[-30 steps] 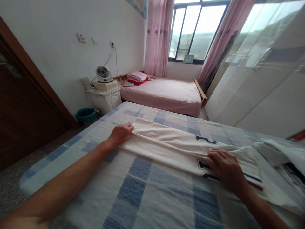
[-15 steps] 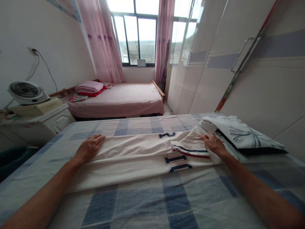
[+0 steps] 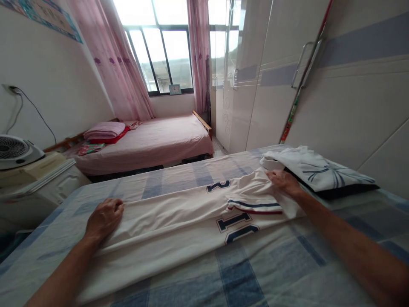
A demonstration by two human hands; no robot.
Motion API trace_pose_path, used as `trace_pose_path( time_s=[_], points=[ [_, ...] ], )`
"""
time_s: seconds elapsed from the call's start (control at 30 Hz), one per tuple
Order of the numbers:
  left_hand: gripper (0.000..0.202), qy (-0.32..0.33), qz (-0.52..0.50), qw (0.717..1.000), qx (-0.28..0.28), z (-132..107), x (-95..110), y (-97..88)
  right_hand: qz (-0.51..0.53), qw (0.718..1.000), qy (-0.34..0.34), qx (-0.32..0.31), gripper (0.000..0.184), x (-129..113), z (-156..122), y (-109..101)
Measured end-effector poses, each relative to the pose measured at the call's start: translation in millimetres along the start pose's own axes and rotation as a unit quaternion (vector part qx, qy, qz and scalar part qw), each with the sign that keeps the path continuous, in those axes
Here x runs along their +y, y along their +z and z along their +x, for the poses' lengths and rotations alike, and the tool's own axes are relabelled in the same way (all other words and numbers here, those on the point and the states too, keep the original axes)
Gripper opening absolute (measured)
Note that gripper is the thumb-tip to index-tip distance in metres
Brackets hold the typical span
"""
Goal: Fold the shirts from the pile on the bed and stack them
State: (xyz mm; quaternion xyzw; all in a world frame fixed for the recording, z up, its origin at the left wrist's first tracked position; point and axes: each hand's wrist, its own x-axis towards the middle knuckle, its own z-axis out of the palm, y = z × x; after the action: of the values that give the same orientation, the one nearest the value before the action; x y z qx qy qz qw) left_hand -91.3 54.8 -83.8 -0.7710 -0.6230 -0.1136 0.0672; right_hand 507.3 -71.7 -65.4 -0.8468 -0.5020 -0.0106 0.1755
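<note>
A white shirt (image 3: 179,217) with dark blue letters lies lengthwise across the checked bed, one side folded over its middle. Its short sleeve, edged in blue and dark red stripes, rests on top of the lettering. My left hand (image 3: 105,217) is closed at the far corner of the hem end, fingers curled onto the fabric. At the shoulder end, my right hand (image 3: 283,181) pinches the far edge of the shirt. Just beyond my right hand is a stack of folded clothes (image 3: 332,172), white with blue lines on top and something black beneath.
Blue and white checked bedding (image 3: 239,273) covers the bed under the shirt. A second bed (image 3: 166,134) with folded pink bedding (image 3: 105,130) stands by the window. Tall wardrobe doors (image 3: 358,115) line the right side. A fan (image 3: 15,149) sits on a cabinet at left.
The view has turned slightly right. My left hand has gone from lying fairly flat on the shirt to curled fingers at its hem corner. My right hand keeps its pinch at the shoulder end.
</note>
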Motion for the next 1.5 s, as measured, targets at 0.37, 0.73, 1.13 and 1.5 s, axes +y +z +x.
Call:
trace_pose_path(
  time_s=[0.37,0.73,1.13,1.5],
  points=[
    [0.032,-0.018,0.041,0.998,0.042,1.2,-8.9,12.0,0.088,0.992,0.095,0.005,0.036,-19.8,27.9,19.1],
    [0.034,-0.103,-0.037,0.993,0.032,3.1,0.9,-10.8,0.115,0.987,0.072,0.082,0.032,-11.2,34.8,40.1],
    [0.044,-0.144,0.073,0.987,-0.025,3.5,21.4,-25.1,-0.002,0.993,0.02,0.112,0.047,-27.4,21.2,29.7],
    [0.056,0.059,0.064,0.995,-0.05,-40.5,9.2,24.5,-0.086,0.979,-0.175,-0.055,0.058,-28.4,-17.1,47.8]
  ],
)
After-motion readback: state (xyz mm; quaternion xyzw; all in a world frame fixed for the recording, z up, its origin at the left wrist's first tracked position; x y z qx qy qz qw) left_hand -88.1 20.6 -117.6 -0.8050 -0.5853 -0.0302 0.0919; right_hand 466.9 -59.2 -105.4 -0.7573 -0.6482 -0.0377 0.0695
